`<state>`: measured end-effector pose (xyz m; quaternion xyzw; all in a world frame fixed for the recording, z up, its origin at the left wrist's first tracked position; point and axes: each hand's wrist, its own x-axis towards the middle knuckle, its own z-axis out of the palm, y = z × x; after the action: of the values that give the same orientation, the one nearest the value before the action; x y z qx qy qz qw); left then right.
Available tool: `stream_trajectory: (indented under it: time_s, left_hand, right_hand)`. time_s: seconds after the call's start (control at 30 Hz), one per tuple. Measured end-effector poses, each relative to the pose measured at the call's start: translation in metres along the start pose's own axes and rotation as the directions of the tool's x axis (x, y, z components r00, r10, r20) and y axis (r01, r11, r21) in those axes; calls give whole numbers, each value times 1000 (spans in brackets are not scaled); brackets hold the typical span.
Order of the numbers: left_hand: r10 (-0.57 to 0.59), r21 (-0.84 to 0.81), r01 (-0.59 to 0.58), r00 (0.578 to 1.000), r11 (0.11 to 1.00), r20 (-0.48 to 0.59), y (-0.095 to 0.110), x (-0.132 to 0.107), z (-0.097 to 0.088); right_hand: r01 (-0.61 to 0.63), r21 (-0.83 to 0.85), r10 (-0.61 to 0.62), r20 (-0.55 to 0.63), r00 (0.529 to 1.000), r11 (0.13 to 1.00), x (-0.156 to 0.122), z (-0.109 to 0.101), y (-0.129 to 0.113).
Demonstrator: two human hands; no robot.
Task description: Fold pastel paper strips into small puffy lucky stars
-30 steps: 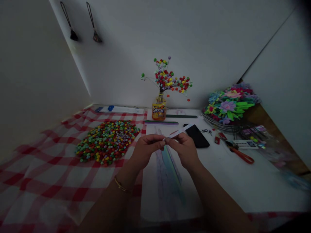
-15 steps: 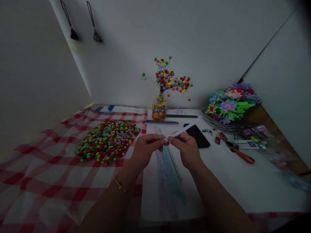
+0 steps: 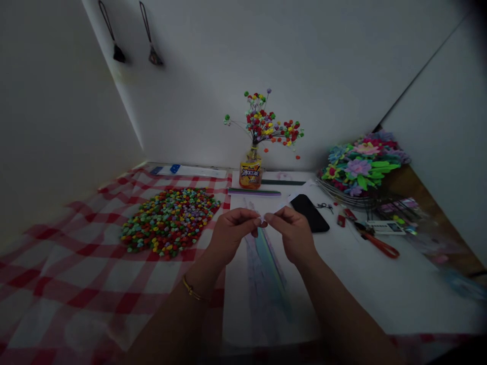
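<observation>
My left hand (image 3: 231, 234) and my right hand (image 3: 292, 234) meet above the white table, both pinching one end of a thin pale paper strip (image 3: 286, 202). The strip runs up and to the right from my fingertips, over a black phone (image 3: 309, 212). Below my hands lies a bundle of long pastel paper strips (image 3: 267, 263) on the table. A gold bracelet sits on my left wrist.
A heap of small coloured paper stars (image 3: 170, 220) lies on the red checked cloth (image 3: 68, 284) at left. At the back stands a bottle with a star branch (image 3: 251, 173). A basket of paper flowers (image 3: 357, 167) and red-handled scissors (image 3: 377, 243) are at right.
The free end of the strip has swung a little farther up and to the right. My hands stay together at the same place, fingers working the strip's end.
</observation>
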<state>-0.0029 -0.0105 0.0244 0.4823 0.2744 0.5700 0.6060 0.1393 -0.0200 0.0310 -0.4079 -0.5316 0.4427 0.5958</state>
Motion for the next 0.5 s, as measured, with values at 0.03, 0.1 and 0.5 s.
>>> stream_trajectory:
  time_s: [0.03,0.1,0.5]
  left_hand:
    - [8,-1,-8,1000,1000,-1,-1,0,0]
    - [22,-1,-22,1000,1000,-3,-1,1,-1]
    - [104,171,-90,992,981,-74,1,0,-2]
  right_hand:
    - [8,-26,-7,16,1000,1000,0,-1,1]
    - [40,-115,-35,46,998,993,1,-2,1]
    - [284,-419,-265,104,959,862,-3,0,-1]
